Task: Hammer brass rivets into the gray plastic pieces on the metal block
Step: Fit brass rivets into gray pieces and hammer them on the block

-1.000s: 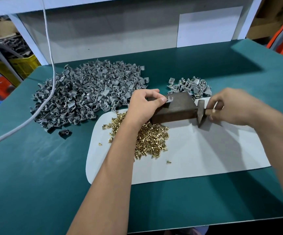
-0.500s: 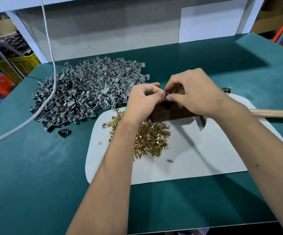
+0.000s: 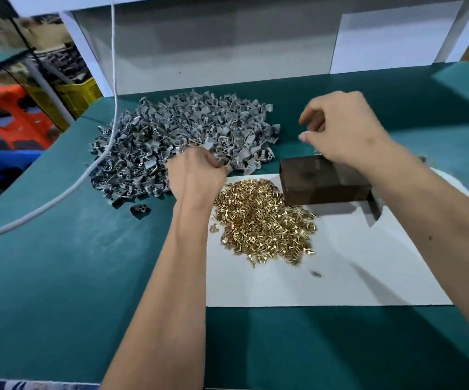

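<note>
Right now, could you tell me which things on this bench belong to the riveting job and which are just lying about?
Part of the job:
gray plastic pieces
brass rivets
metal block
hammer
white mat
left hand, at the pile's edge
right hand, above the block

Just lying about:
white cable
yellow crate
orange stool

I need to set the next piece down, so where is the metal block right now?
In the head view the metal block sits right of centre at the far edge of the white sheet, just right of the brass rivets, under the right hand.
</note>
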A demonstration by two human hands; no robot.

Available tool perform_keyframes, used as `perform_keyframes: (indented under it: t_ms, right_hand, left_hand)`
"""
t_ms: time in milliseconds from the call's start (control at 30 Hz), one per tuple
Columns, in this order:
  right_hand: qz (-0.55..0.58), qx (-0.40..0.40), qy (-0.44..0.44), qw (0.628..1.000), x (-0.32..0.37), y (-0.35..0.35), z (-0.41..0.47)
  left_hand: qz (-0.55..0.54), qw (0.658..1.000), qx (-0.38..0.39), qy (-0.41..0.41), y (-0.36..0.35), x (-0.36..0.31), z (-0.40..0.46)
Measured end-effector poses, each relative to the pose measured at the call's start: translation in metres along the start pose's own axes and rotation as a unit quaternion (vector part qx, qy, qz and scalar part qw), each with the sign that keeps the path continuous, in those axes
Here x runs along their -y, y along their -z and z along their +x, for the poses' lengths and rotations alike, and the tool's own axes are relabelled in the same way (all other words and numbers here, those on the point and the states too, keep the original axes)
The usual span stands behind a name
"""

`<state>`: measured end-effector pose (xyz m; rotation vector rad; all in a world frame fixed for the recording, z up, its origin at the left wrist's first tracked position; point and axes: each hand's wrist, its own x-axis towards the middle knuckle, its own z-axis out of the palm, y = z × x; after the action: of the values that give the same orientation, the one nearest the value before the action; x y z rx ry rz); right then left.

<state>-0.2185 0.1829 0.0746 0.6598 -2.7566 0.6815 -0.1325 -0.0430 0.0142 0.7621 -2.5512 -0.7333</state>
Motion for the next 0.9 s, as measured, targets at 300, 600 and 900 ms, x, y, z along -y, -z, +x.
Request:
perform_keyframes:
  t_ms: [300, 600, 900]
  right_hand:
    - [-0.005, 0.109, 0.080, 0.991, 0.068, -0.040, 0.014]
    - [-0.101, 0.160, 0.162, 0.968, 0.116, -0.085, 0.024]
    - [-0.130, 0.172, 0.164, 0.963, 0.116, -0.100, 0.037]
  left_hand:
    - [-0.245, 0.957, -0.130, 0.090, 0.016, 0.009, 0.007]
    - [-0.389, 0.866, -0.248, 0.192, 0.019, 0.022, 0.014]
    - [-0.392, 0.869, -0.252, 0.168, 0.014, 0.024, 0.014]
